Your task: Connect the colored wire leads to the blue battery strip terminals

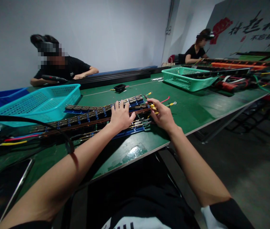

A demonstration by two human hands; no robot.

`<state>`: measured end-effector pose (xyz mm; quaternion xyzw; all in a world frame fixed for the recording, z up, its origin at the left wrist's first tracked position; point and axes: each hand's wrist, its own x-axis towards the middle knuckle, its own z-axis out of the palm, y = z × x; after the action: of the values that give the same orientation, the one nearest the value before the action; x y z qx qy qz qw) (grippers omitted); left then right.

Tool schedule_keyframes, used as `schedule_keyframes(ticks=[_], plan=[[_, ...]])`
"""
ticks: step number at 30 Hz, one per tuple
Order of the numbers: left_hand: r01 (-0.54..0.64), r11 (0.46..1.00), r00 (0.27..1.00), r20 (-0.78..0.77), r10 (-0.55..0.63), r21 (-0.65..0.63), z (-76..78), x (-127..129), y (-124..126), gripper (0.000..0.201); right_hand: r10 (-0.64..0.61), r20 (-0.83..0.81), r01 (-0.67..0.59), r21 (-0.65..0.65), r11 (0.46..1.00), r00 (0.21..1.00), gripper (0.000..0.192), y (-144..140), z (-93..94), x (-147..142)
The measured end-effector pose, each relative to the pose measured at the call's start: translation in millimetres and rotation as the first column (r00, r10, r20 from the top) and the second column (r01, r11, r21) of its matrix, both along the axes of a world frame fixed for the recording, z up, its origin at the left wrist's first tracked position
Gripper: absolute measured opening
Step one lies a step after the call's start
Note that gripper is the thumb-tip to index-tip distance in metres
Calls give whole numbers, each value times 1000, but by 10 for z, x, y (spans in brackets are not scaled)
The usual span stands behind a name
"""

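We are covering part of the long contact strips with our left hand, and our right hand is hiding whatever yellow-handled thing it is gripping beside those strips. Left of them, the wire bundle is blurring out.

- Small assembly workshop, electrical wiring work, not a home or office.
- Long green surface runs the room's length; everything else sits on or around it.
- On it: rows of metal contact strips in blue holders, loose coloured wires with terminals.
- Cyan plastic basket at its left end, green plastic basket further along the right.
- Two seated co-workers at its far side, also bent over parts.
- Bare grey concrete floor beside it, plain walls, red-and-black slogan banner behind its far right end.
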<state>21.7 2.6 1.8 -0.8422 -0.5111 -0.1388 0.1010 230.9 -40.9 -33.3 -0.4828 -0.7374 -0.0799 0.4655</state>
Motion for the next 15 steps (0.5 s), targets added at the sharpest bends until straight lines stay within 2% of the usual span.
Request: schedule_keyframes(ticks=[5, 15], plan=[[5, 1000, 1000, -1, -5, 6, 7, -3, -5, 59, -13, 108, 9, 44, 999, 994, 57, -5, -7, -17], [10, 999, 1000, 0, -10, 42, 4, -3, -4, 56, -21, 179, 15, 36, 999, 984, 67, 27, -62, -5]])
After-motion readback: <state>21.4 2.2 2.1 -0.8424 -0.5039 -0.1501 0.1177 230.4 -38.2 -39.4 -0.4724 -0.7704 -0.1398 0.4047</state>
